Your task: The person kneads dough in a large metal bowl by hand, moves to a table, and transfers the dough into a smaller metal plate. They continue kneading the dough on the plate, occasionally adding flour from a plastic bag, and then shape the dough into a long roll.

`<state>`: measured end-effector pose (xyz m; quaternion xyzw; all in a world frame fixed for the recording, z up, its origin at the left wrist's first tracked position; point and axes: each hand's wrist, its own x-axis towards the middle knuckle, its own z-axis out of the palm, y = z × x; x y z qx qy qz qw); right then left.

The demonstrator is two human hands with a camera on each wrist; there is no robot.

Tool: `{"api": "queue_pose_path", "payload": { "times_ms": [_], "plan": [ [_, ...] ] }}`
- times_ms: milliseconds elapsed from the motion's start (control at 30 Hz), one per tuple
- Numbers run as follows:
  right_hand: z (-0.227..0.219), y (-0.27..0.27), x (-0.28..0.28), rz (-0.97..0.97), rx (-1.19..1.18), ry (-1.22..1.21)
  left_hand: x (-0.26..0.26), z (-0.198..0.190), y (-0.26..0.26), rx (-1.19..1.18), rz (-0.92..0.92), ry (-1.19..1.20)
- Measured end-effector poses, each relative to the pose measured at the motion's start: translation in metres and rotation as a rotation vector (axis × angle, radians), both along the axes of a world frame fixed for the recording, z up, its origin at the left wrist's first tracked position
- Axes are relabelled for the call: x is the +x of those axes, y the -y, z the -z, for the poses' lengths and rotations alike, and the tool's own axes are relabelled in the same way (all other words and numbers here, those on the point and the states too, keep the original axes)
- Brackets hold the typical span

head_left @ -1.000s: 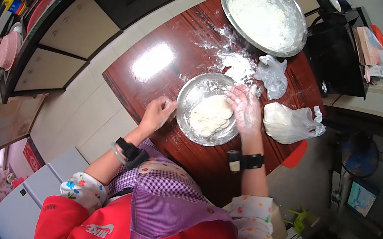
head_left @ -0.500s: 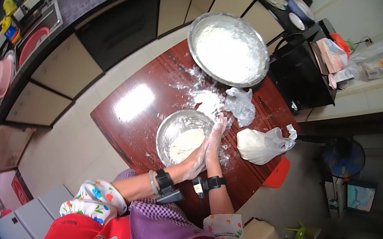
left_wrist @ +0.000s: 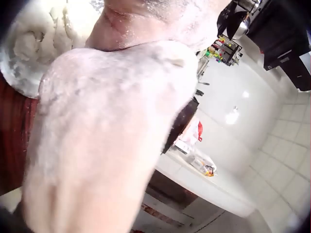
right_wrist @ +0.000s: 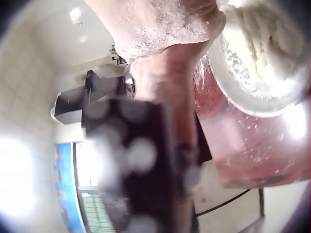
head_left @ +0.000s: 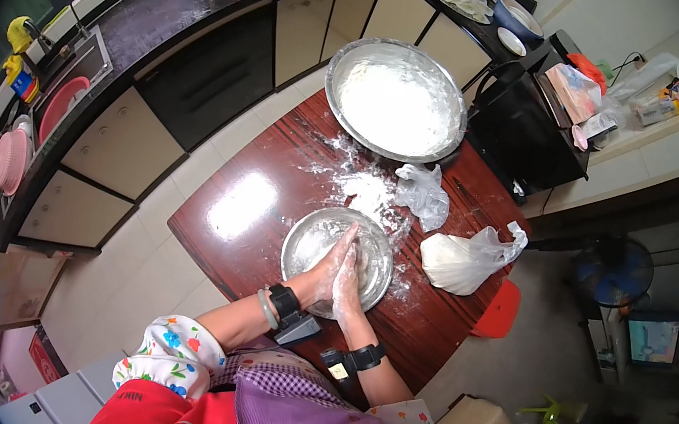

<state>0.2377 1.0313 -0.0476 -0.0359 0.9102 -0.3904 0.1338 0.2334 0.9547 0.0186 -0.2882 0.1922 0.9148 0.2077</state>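
Palm to palm, my left hand [head_left: 325, 275] and right hand [head_left: 348, 285] meet over a small metal bowl [head_left: 294, 243]. Their fingers are straight and point away from me. White flour coats the skin of both. A pale, lumpy piece of dough [left_wrist: 63, 29] lies inside the bowl; in the right wrist view the dough [right_wrist: 272, 46] shows folds on top. From the head view the hands hide most of it. Neither hand touches the dough in these views.
On the reddish-brown table [head_left: 223, 195], spilled flour [head_left: 364, 191] lies beyond the small bowl. A large basin of flour [head_left: 401, 153] stands at the far edge. A crumpled plastic bag [head_left: 422, 196] and a bag of white powder [head_left: 459, 261] lie to the right, near a red stool [head_left: 498, 310].
First apart, left hand outside the bowl and right hand beside the dough, my hands came together at the bowl's right side. Now, still joined, they are over the bowl. The head view has shifted.
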Motion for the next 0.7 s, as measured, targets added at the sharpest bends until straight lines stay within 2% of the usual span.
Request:
{"api": "queue_pose_path", "payload": {
  "times_ms": [33, 67, 133, 167, 200, 267, 300, 333, 367, 400, 467, 500, 600, 633, 667, 700],
  "plan": [
    [-0.013, 0.003, 0.005, 0.073, 0.096, -0.008, 0.006, -0.004, -0.004, 0.033, -0.044, -0.058],
    [-0.054, 0.0, 0.002, 0.047, 0.013, -0.259, 0.013, -0.007, -0.003, 0.034, -0.036, -0.044],
    [-0.053, -0.01, -0.015, -0.033, 0.135, -0.364, 0.02, -0.02, 0.012, 0.061, 0.137, -0.301],
    [-0.052, -0.014, -0.024, -0.019, 0.005, -0.186, 0.026, -0.031, 0.026, -0.178, 0.27, -0.127],
    [-0.052, -0.022, -0.033, -0.001, -0.122, -0.011, 0.026, -0.017, 0.038, -0.136, 0.398, -0.158],
    [-0.018, -0.043, -0.05, -0.021, -0.038, -0.03, 0.029, -0.015, 0.066, -0.624, 0.604, -0.412],
    [-0.012, -0.049, -0.052, -0.064, 0.131, -0.076, 0.033, -0.004, 0.075, -0.62, 0.611, -0.404],
    [-0.012, -0.049, -0.05, -0.111, 0.301, -0.117, 0.037, 0.013, 0.081, -1.086, 0.552, -0.426],
    [-0.012, -0.049, -0.049, -0.122, 0.306, -0.034, 0.042, 0.029, 0.085, -1.55, 0.473, -0.438],
    [-0.009, -0.046, -0.049, -0.119, 0.307, -0.02, 0.044, 0.038, 0.086, -1.544, 0.486, -0.432],
    [-0.001, -0.038, -0.045, -0.114, 0.361, -0.048, 0.052, 0.057, 0.087, -1.981, 0.25, -0.597],
    [-0.016, -0.028, -0.044, -0.094, 0.394, 0.008, 0.053, 0.059, 0.084, -2.009, 0.234, -0.574],
    [0.019, -0.022, -0.048, -0.064, 0.307, 0.024, 0.051, 0.092, 0.076, -2.009, 0.178, -0.46],
    [0.007, -0.02, -0.043, -0.07, 0.212, -0.063, 0.049, 0.098, 0.074, -1.998, 0.182, -0.46],
    [-0.006, -0.02, -0.036, -0.067, 0.223, -0.056, 0.048, 0.104, 0.072, -1.979, 0.171, -0.394],
    [-0.04, -0.014, -0.028, -0.141, 0.24, -0.042, 0.047, 0.108, 0.07, -1.959, 0.16, -0.325]
  ]
}}
